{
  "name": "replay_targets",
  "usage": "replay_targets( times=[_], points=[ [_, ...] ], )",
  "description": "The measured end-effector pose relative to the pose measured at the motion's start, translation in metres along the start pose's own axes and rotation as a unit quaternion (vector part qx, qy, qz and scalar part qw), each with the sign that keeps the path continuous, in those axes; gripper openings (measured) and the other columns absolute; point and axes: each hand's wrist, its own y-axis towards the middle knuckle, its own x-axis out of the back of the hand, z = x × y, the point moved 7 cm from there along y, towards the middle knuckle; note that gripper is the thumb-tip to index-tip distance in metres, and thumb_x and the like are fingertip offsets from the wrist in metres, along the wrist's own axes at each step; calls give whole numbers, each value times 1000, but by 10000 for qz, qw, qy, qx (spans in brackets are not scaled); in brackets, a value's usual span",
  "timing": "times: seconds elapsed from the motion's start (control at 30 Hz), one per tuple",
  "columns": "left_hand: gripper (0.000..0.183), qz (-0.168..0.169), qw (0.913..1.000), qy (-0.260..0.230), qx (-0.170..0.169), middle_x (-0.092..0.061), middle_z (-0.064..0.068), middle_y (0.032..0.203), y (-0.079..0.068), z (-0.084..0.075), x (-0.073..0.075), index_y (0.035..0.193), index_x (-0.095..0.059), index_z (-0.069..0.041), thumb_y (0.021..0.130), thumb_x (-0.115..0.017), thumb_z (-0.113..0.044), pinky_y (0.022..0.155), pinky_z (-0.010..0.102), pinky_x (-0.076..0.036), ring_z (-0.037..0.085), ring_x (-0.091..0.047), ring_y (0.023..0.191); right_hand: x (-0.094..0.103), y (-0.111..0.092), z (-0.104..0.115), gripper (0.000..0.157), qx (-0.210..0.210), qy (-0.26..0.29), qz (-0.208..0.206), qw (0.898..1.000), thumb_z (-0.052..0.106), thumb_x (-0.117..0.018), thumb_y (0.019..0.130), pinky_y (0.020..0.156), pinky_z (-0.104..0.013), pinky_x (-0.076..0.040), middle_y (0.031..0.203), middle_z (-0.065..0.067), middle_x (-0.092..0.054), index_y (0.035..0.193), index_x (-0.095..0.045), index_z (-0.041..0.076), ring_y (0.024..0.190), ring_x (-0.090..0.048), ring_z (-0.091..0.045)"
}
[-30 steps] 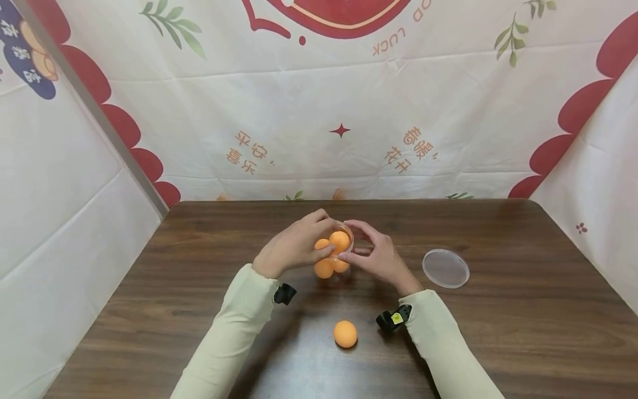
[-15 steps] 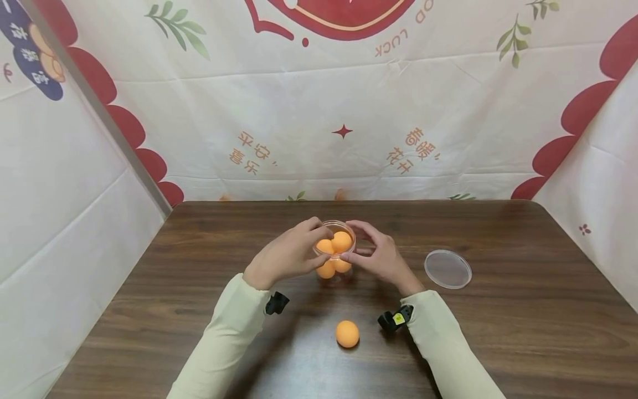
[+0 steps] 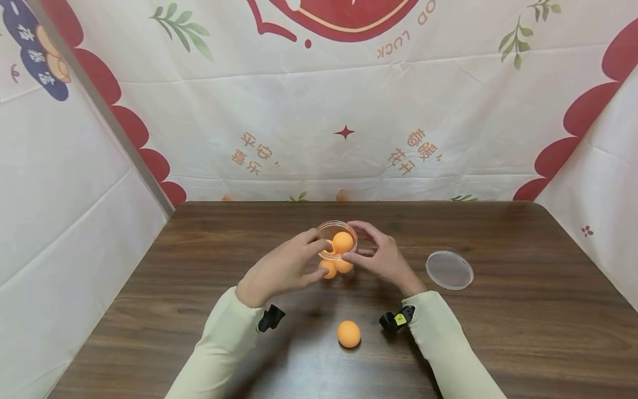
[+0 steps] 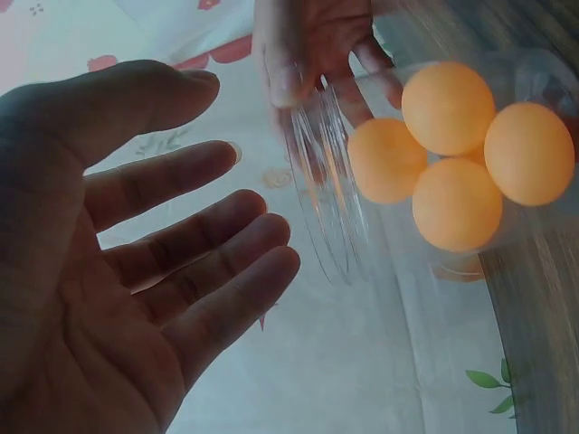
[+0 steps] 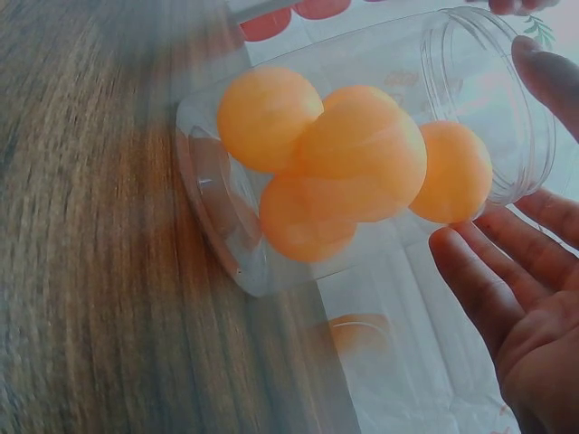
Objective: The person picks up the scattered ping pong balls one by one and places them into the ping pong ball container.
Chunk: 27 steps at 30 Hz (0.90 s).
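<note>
A clear plastic jar [image 5: 398,63] stands upright on the table with several orange ping-pong balls [image 4: 458,204] inside. My right hand [image 3: 382,257] holds the jar by its rim, thumb in front and fingers around the far side. At the left of the mouth is my left hand [image 3: 283,267]; in the left wrist view its fingers are spread and relaxed, with nothing held, apart from the rim. A loose orange ping-pong ball [image 3: 349,334] lies on the table in front of the jar, between the forearms.
A clear round lid [image 3: 449,270] lies flat on the brown wooden table [image 3: 523,332], right of the jar. Behind the table hangs a white printed cloth [image 3: 299,111], and similar cloth flanks both sides.
My left hand has drawn back to the left and slightly nearer, away from the jar's mouth, showing more of the rim. The right hand stays on the jar.
</note>
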Motion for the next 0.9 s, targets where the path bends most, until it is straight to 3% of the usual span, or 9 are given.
replay_targets(
  times=[0.13, 0.3, 0.57, 0.9],
  points=[
    [28, 74, 9999, 143, 37, -49, -2, 94, -7, -4, -3, 104, -58, -10, 79, -66, -21, 67, 19, -43, 6, -45, 75, -1, -1, 0, 59, -32, -7, 29, 10000, 6, -72, 73, 76, -35, -51, 119, -22, -52, 125, -45, -1, 108, -53, -35],
    [32, 252, 9995, 173, -18, -49, -2, 97, -14, -10, -10, 109, -56, -12, 80, -65, -23, 70, 21, -43, 7, -46, 79, -1, 0, 1, 58, -18, 36, -22, 10000, 4, -72, 73, 76, -31, -51, 118, -22, -53, 125, -46, -1, 107, -53, -36],
    [38, 881, 9959, -42, -181, -49, -2, 102, -27, -28, -45, 112, -55, -10, 80, -65, -28, 74, 18, -44, 6, -48, 83, -1, 1, -1, 58, 6, 55, -4, 10000, 4, -72, 73, 75, -27, -51, 117, -23, -53, 124, -46, -2, 107, -53, -36],
    [47, 1144, 9920, -159, -518, -46, -6, 100, -35, -50, -85, 117, -52, -13, 78, -65, -36, 68, 10, -39, 2, -45, 82, 0, 2, -1, 59, -44, 39, -4, 10000, 5, -72, 72, 76, -29, -51, 118, -21, -53, 125, -46, -1, 108, -53, -35]
  ],
)
